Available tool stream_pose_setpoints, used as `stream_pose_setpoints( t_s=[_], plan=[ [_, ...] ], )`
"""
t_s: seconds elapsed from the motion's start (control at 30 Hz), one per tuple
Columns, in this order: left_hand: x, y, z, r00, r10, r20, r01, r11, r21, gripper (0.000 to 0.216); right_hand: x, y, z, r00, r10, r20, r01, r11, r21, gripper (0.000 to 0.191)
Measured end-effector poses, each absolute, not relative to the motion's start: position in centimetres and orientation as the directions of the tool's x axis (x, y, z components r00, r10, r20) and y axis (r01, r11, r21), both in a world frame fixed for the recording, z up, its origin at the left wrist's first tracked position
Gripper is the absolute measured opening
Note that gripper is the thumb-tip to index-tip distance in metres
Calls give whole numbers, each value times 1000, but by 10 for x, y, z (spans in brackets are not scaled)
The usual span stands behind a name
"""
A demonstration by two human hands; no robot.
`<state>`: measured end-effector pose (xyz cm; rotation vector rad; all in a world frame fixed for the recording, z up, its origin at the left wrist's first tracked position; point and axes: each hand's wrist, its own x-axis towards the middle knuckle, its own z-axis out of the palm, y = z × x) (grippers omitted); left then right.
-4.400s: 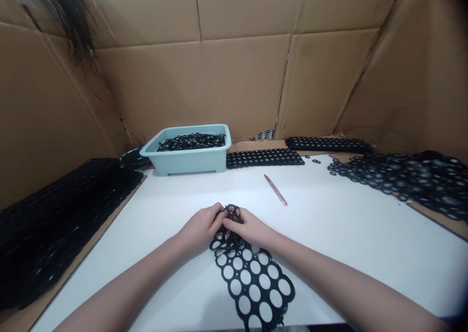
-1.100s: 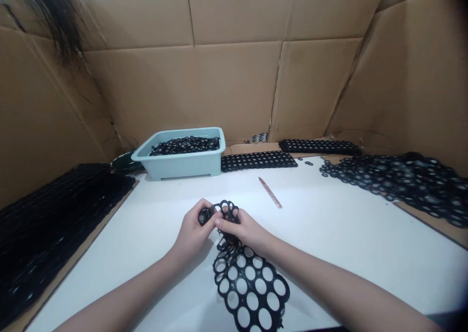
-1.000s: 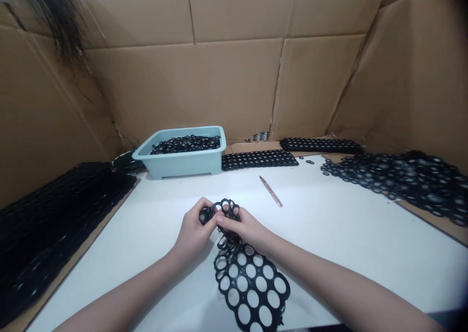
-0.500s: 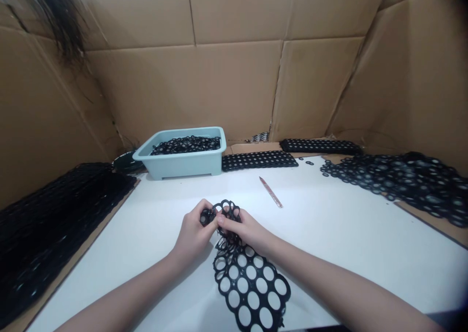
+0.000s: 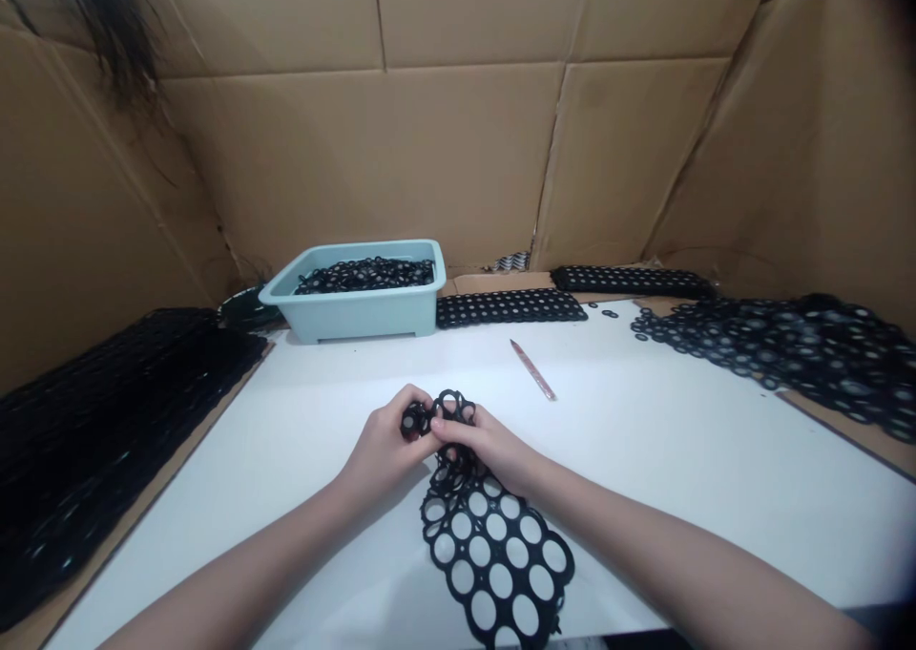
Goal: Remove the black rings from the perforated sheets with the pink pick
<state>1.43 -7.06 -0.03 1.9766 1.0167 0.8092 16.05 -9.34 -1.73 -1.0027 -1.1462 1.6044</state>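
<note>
Carefully, the left hand and right hand pinch the bunched black perforated rubber sheet, where a sharp tug could tear its thin webs

Both hands pinch a black perforated rubber sheet together.

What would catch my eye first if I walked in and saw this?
First, the left hand and right hand at the middle of the white table, pinching a black sheet full of round holes. Behind them sits a pale teal tub of black pieces, with a black heap to the left and another black heap to the right.
</note>
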Motion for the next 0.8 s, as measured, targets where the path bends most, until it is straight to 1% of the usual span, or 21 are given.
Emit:
stream_pose_setpoints(
  t_s=[0.13,0.27,0.47,0.63,0.8],
  plan=[
    [15,-70,-1,499,847,184,384,-406,829,15,159,-93,-19,-235,957,-167,-248,-226,-942,13],
    [15,-71,-2,502,840,203,401,-435,806,17,159,-92,-18,-218,959,-182,-271,-239,-933,9],
    [15,-74,-5,521,833,185,416,-437,798,17,162,-92,-14,-303,938,-168,-290,-259,-921,8],
    [14,-74,-7,543,811,217,446,-498,744,15,165,-92,-12,-366,916,-165,-220,-257,-941,10],
    [13,-72,-8,566,790,237,461,-541,703,14,165,-92,-12,-367,911,-186,-183,-268,-946,10]
  ],
)
